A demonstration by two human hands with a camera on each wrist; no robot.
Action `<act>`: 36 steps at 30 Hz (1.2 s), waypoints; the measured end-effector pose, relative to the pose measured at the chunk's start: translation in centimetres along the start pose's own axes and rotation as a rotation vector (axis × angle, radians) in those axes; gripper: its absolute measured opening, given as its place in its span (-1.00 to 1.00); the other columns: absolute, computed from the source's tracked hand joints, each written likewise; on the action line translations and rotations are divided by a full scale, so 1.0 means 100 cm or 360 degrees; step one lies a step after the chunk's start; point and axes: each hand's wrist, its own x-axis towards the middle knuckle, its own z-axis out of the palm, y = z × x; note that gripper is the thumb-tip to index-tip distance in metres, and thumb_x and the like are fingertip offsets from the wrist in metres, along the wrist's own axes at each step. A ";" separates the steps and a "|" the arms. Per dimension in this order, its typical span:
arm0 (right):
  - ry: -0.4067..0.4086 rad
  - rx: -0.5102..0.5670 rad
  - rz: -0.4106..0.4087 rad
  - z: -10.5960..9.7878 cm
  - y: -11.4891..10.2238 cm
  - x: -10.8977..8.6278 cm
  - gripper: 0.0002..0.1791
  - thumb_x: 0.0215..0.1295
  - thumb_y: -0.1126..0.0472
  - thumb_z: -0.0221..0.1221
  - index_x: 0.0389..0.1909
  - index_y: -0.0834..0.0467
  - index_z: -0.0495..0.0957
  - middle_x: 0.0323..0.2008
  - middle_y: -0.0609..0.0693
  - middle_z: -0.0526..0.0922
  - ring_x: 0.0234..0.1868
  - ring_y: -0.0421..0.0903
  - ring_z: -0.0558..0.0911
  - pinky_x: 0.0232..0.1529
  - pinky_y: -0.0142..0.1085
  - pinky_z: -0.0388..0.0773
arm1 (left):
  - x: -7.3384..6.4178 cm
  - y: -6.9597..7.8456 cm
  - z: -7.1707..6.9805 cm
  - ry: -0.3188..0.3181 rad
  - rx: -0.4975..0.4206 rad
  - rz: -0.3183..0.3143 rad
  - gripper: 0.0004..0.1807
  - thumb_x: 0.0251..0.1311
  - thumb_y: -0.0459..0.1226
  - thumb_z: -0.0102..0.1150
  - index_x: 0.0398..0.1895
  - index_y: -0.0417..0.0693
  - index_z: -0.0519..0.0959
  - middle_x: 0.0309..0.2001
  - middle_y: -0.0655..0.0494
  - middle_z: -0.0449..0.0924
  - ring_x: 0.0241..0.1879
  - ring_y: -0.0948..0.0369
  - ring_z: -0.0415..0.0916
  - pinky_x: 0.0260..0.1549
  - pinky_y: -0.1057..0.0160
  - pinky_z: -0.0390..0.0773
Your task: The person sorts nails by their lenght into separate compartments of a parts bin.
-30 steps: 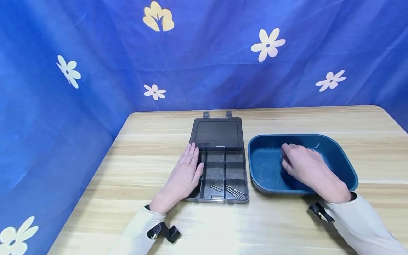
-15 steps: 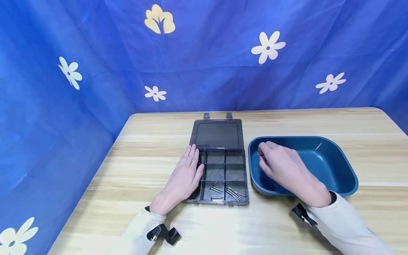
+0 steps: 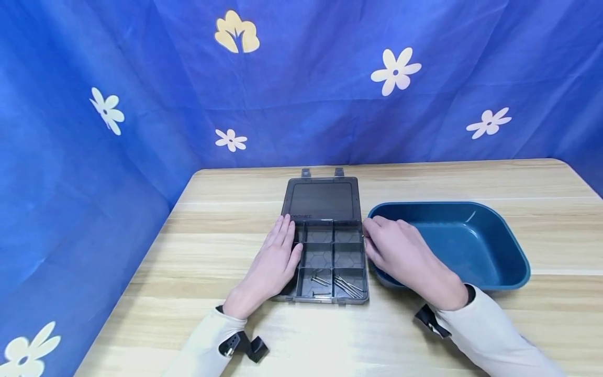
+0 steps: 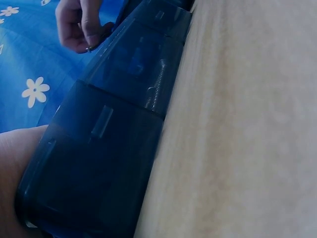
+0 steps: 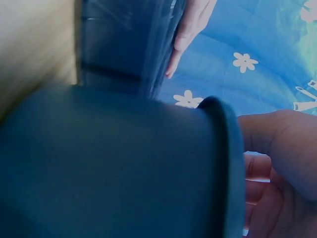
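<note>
A grey see-through compartment box (image 3: 317, 255) lies with its lid (image 3: 322, 200) folded back. Long screws (image 3: 348, 287) lie in its near right compartment, and shorter screws (image 3: 321, 281) in the near middle one. My left hand (image 3: 266, 264) rests along the box's left side, fingers straight, covering much of the left column. With thumb and fingertips my right hand (image 3: 405, 251) pinches a small screw (image 4: 89, 48), mostly hidden by the fingers. That hand is over the left rim of the blue basin (image 3: 511, 238), beside the box's right edge.
Both containers stand close together on a wood-grain table (image 3: 226, 220). A blue curtain (image 3: 301, 94) with printed flowers hangs behind and at the left. Each wrist wears a black strap, the left strap (image 3: 240, 343) near the front of the table.
My right hand has moved left, from the middle of the basin to its left rim next to the box, still pinching the screw. The left hand stays on the box.
</note>
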 end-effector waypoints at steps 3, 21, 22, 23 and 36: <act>-0.0006 0.0014 -0.0034 0.001 -0.005 0.004 -0.88 0.15 0.35 0.17 -0.51 0.14 0.46 -0.58 -0.09 0.42 -0.61 -0.16 0.41 -0.54 -0.19 0.42 | 0.000 0.001 0.000 0.0001 -0.0005 0.0002 -0.39 0.49 -0.15 -0.23 0.38 -0.49 0.14 0.45 -0.33 -0.02 0.47 -0.13 -0.10 0.43 0.00 -0.04; -0.0104 0.0014 -0.0213 0.021 -0.045 0.012 -0.97 0.13 0.30 0.20 -0.40 0.16 0.53 -0.49 -0.06 0.56 -0.50 -0.08 0.59 -0.50 -0.19 0.50 | -0.001 0.000 0.000 0.0006 0.0001 -0.0011 -0.39 0.48 -0.15 -0.22 0.38 -0.48 0.15 0.45 -0.32 -0.01 0.47 -0.12 -0.09 0.43 0.00 -0.03; -0.0119 0.0017 -0.0225 0.023 -0.047 0.012 -0.96 0.12 0.30 0.20 -0.40 0.16 0.54 -0.48 -0.05 0.57 -0.51 -0.08 0.59 -0.50 -0.19 0.49 | -0.001 0.000 0.000 0.0001 0.0000 -0.0017 -0.39 0.49 -0.15 -0.23 0.38 -0.48 0.15 0.46 -0.31 -0.02 0.47 -0.11 -0.10 0.43 0.01 -0.03; -0.0131 0.0013 -0.0240 0.025 -0.049 0.013 -0.95 0.11 0.30 0.21 -0.39 0.16 0.55 -0.47 -0.05 0.58 -0.50 -0.08 0.59 -0.50 -0.19 0.50 | -0.001 0.000 0.000 -0.0001 0.0002 -0.0019 -0.39 0.49 -0.15 -0.23 0.38 -0.48 0.15 0.46 -0.31 -0.02 0.47 -0.11 -0.10 0.43 0.01 -0.03; -0.0237 0.0008 -0.0354 0.037 -0.070 0.015 -0.89 0.20 0.22 0.21 -0.28 0.14 0.61 -0.41 -0.03 0.62 -0.46 -0.09 0.61 -0.46 -0.23 0.53 | -0.002 0.000 -0.002 -0.0027 0.0012 -0.0032 -0.39 0.50 -0.13 -0.26 0.40 -0.45 0.14 0.47 -0.28 -0.04 0.48 -0.07 -0.14 0.43 0.02 -0.05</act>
